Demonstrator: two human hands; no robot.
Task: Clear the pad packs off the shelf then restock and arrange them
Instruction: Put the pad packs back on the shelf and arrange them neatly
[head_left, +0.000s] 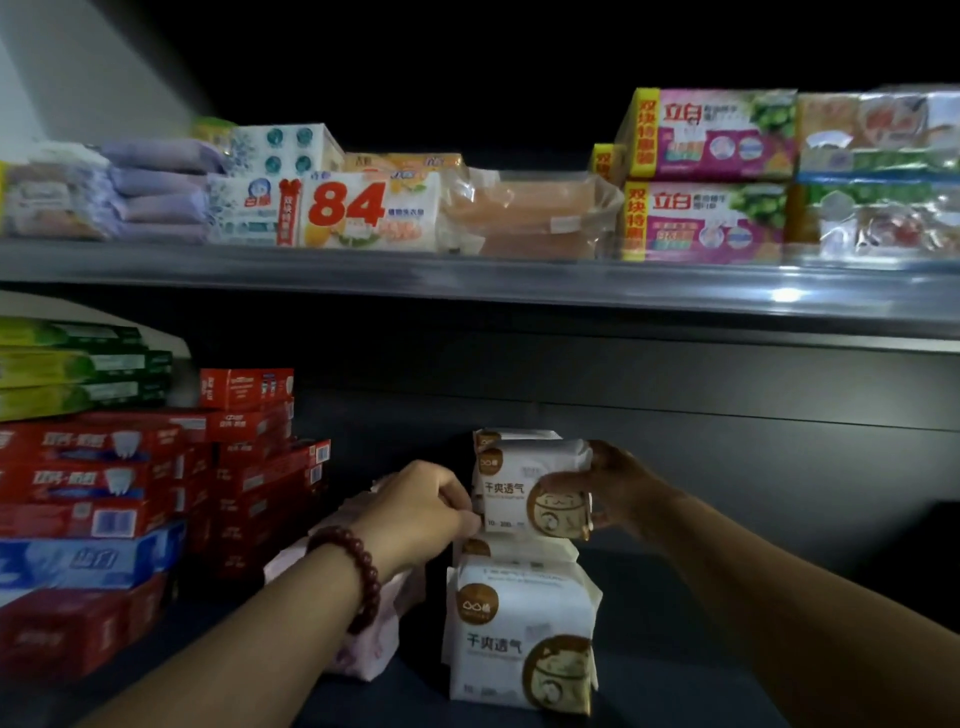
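A white pad pack (519, 486) with a brown cartoon face is held between both hands over the lower shelf (675, 670). My left hand (426, 506), with a red bead bracelet on its wrist, pinches the pack's left edge. My right hand (610, 491) grips its right side, thumb on the front. Behind it another white pack (511, 435) shows partly. Below stands a white pack (522, 639) upright on the shelf, with one more (514, 548) partly hidden behind and above it. Pink pad packs (379, 649) lie under my left forearm.
Red and blue toothpaste boxes (104, 519) are stacked at the left, with green boxes (78, 369) on top. The upper shelf (467, 270) carries soap packs (369, 210), purple packs (161, 192) and bagged goods. The shelf's right part is dark.
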